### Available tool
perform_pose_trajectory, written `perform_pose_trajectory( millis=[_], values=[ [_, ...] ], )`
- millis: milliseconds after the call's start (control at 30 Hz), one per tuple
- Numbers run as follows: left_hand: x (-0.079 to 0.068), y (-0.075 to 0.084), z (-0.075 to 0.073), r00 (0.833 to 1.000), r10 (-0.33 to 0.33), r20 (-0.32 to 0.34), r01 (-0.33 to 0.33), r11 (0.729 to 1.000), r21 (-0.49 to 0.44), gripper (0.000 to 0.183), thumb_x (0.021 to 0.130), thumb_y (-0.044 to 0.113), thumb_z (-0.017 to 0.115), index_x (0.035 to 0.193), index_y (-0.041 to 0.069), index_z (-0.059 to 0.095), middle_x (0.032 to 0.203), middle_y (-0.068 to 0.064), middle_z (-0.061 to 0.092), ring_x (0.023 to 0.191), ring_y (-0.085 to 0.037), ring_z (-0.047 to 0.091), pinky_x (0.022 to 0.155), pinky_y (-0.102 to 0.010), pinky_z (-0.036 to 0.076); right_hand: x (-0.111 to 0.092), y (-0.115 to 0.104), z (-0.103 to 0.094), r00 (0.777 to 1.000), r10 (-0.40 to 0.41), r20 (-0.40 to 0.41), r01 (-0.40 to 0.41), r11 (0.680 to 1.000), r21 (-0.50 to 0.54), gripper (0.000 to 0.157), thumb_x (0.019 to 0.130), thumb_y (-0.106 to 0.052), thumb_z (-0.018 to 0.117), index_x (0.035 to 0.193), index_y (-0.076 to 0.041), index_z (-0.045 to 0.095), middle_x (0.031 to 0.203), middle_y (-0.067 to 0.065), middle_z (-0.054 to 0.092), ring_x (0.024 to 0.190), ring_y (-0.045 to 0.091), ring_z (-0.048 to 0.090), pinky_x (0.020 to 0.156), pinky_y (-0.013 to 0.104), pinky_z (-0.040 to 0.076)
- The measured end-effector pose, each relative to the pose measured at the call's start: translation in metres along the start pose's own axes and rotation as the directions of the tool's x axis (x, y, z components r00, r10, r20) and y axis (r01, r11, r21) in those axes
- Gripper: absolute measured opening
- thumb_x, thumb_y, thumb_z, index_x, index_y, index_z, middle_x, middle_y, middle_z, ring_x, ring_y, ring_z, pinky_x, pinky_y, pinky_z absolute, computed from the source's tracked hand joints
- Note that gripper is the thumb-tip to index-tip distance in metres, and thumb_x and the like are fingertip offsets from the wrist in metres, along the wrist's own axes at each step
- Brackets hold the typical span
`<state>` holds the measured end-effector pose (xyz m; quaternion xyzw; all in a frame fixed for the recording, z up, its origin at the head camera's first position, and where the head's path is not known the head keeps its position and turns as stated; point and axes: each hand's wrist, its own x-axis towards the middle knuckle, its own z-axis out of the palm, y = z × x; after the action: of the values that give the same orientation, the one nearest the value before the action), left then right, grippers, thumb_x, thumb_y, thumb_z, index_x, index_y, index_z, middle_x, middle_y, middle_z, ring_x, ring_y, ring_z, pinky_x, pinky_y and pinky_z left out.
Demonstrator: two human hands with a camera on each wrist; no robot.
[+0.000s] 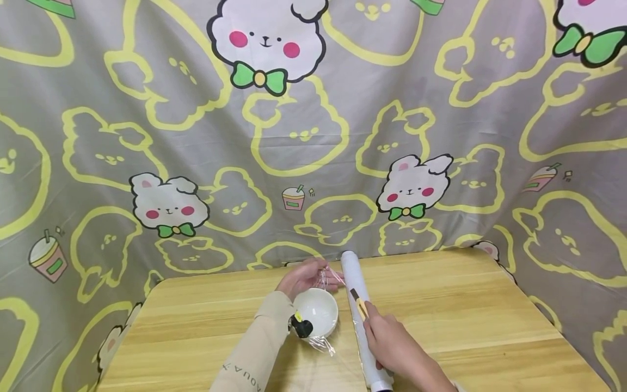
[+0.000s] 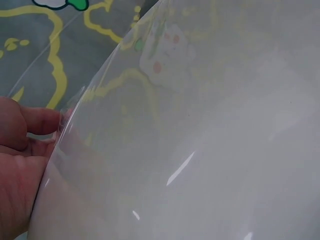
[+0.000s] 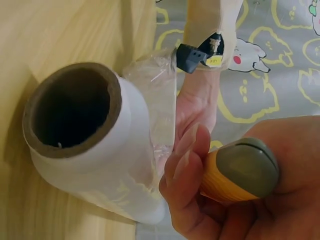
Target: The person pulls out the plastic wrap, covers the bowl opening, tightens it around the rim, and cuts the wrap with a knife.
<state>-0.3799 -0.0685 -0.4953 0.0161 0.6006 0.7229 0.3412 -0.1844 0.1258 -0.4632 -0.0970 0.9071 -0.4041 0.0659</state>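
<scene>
Clear plastic wrap (image 1: 323, 345) covers a white bowl (image 1: 320, 310), its crumpled edge showing at the near side. My left hand (image 1: 306, 276) is at the bowl's far rim, pinching the wrap between thumb and fingers; in the left wrist view the wrap lies smooth across the bowl (image 2: 225, 150). To the right lies a long roll of plastic wrap (image 1: 350, 267) with an open cardboard core (image 3: 116, 102). My right hand (image 1: 392, 345) grips a utility knife (image 1: 361, 306) with a yellow-orange and grey handle, its dark tip pointing away over the roll.
The wooden table (image 1: 470, 305) carries the bowl and the roll. A grey patterned curtain (image 1: 313, 223) hangs behind and at both sides. A small black camera (image 1: 301, 325) on the left wrist overlaps the bowl in the head view.
</scene>
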Motion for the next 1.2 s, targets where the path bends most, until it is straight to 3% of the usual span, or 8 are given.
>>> perform_pose_trajectory(
  millis=[267, 733, 933, 1200],
  values=[
    [0.001, 0.001, 0.000, 1.000, 0.010, 0.018, -0.011, 1.000, 0.021, 0.030, 0.111, 0.010, 0.026, 0.093, -0.001, 0.048, 0.125, -0.040, 0.060, 0.115, -0.047, 0.064, 0.094, -0.048, 0.058, -0.015, 0.003, 0.000, 0.999, -0.041, 0.003, 0.041, 0.999, -0.020, 0.047, 0.110, -0.010, 0.040, 0.149, 0.016, 0.035, 0.061, 0.001, 0.051, 0.033, 0.005, 0.047, 0.032, 0.026, 0.042],
    [-0.001, 0.000, -0.002, 1.000, 0.000, 0.018, 0.000, 1.000, -0.001, 0.024, 0.110, 0.009, 0.028, 0.096, 0.000, 0.046, 0.127, -0.042, 0.058, 0.123, -0.051, 0.057, 0.101, -0.053, 0.052, -0.035, 0.012, -0.004, 0.992, -0.121, 0.028, 0.124, 0.984, -0.125, 0.043, 0.106, -0.010, 0.050, 0.141, 0.016, 0.046, 0.060, -0.008, 0.048, 0.051, 0.003, 0.045, 0.054, 0.027, 0.046],
    [-0.002, -0.002, -0.004, 0.999, 0.005, 0.049, -0.005, 1.000, -0.007, 0.028, 0.111, 0.011, 0.025, 0.099, -0.002, 0.046, 0.129, -0.044, 0.054, 0.126, -0.053, 0.053, 0.101, -0.052, 0.052, -0.043, 0.016, -0.003, 0.989, -0.139, 0.054, 0.144, 0.984, -0.101, 0.043, 0.106, -0.010, 0.051, 0.139, 0.018, 0.046, 0.057, -0.011, 0.043, 0.046, 0.002, 0.040, 0.047, 0.024, 0.040],
    [-0.002, -0.001, -0.003, 0.998, 0.005, 0.067, -0.005, 1.000, -0.004, 0.024, 0.109, 0.010, 0.029, 0.097, -0.001, 0.047, 0.131, -0.044, 0.052, 0.128, -0.052, 0.051, 0.099, -0.048, 0.055, -0.056, 0.028, -0.002, 0.968, -0.237, 0.078, 0.243, 0.966, -0.092, 0.042, 0.102, -0.004, 0.054, 0.134, 0.023, 0.046, 0.059, -0.017, 0.042, 0.043, -0.008, 0.032, 0.039, 0.017, 0.038]
  ],
)
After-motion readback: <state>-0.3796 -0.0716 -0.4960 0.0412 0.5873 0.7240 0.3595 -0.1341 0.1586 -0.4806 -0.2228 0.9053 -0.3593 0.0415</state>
